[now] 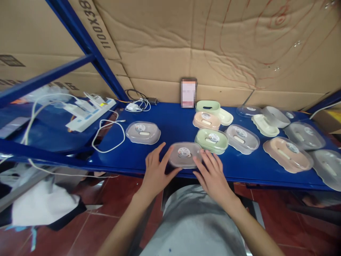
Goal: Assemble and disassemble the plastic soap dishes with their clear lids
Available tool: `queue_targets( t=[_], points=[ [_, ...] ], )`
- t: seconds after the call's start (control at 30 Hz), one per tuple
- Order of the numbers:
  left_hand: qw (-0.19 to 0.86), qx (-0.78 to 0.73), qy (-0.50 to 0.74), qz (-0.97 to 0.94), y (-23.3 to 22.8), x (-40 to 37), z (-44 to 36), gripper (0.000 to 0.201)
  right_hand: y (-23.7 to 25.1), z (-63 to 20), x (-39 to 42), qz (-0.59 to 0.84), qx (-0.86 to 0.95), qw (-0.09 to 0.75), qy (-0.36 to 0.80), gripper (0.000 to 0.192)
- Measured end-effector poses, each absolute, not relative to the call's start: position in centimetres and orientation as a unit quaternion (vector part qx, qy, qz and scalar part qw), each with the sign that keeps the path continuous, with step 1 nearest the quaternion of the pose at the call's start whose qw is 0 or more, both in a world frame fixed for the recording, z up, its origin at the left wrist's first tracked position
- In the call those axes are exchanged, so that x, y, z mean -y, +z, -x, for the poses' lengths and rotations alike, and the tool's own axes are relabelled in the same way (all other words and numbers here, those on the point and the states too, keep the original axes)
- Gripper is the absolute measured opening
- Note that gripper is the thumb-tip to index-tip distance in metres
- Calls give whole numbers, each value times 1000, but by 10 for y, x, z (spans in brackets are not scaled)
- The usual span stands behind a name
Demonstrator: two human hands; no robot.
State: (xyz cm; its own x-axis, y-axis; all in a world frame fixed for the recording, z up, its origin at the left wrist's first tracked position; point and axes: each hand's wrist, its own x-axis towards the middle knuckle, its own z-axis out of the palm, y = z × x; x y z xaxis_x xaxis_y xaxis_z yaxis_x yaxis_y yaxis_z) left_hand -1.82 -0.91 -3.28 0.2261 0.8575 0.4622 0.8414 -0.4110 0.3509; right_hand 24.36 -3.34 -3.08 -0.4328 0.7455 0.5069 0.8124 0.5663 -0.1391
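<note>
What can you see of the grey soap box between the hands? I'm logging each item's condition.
The grey oval plastic soap box has a translucent lid with a round sticker on top. It lies flat and closed near the front edge of the blue shelf. The left hand and right hand touch its two sides.

Phone (pixel 189 92) stands vs cardboard wall, rear of blue shelf (pixel 170 117). Green soap box (pixel 212 140) front-right of it, peach one (pixel 206 120) just right. Grey box (pixel 143 132) front-left; power strip (pixel 90 110) far left w/ cables.
</note>
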Motion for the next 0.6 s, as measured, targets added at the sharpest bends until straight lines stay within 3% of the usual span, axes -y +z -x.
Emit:
queue_targets(
  t=[0.1,0.23,0.37,0.6],
  points=[
    [-92,-572,268,-770,-21,-12,21,69,-24,-260,30,519,805,270,-97,70],
    [-151,-629,251,-720,-7,-41,32,67,-16,-287,18,576,770,248,-120,63],
    [-102,-684,246,-679,-7,-61,54,70,-14,-287,1,585,773,224,-100,59],
    [-8,-633,248,-733,-16,-122,92,70,6,-248,-46,566,800,195,-41,53]
  ],
)
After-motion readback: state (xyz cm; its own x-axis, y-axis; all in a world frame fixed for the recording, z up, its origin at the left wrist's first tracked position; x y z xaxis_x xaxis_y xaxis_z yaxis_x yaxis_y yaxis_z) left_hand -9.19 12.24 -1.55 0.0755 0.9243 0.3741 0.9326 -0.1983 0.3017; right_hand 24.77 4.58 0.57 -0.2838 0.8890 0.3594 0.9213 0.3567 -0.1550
